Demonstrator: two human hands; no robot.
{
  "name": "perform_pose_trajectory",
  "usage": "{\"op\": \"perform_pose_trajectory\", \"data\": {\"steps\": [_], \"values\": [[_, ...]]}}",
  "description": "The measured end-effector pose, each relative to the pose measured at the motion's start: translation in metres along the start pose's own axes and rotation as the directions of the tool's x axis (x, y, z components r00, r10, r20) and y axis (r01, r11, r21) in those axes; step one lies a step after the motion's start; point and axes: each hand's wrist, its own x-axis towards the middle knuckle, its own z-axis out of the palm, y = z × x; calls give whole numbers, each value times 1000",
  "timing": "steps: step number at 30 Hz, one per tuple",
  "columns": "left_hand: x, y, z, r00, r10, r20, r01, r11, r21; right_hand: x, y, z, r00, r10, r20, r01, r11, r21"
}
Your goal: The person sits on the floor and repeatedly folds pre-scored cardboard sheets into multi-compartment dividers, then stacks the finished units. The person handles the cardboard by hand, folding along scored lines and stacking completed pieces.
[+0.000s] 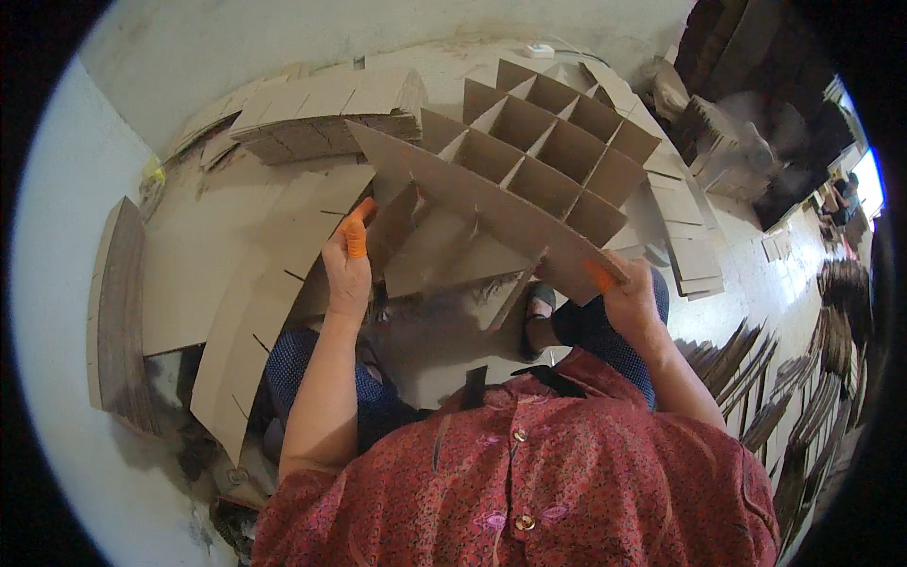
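Note:
A cardboard divider grid (pixel 522 126), made of interlocked strips, stands tilted in front of me. My right hand (pixel 631 295), with orange covering on a fingertip, grips the right end of its long near strip (pixel 472 197). My left hand (pixel 350 265) has orange finger covers and is closed at the edge of a brown cardboard strip (pixel 389 227) below the grid's left end. Exactly where that strip meets the grid is hidden. Next to my left forearm, a long slotted cardboard strip (pixel 250 326) curves down toward my left leg.
A stack of slotted cardboard sheets (pixel 326 109) lies at the back left, another stack (pixel 121 312) by the left wall. More strips (pixel 685 227) lie right of the grid. Rows of cardboard pieces (pixel 794 406) stand at the right. A person (pixel 844 198) is far off at the right.

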Motion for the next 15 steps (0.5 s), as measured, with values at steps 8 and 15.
{"op": "perform_pose_trajectory", "data": {"steps": [8, 15], "values": [[-2, 16, 3, 993, -113, -31, 116, 981, 157, -26, 61, 34, 996, 90, -11, -90, 996, 12], [-6, 10, 13, 988, -154, -12, 152, 954, 259, -1, -3, 1, 1000, -20, 13, 20, 999, -44]]}}
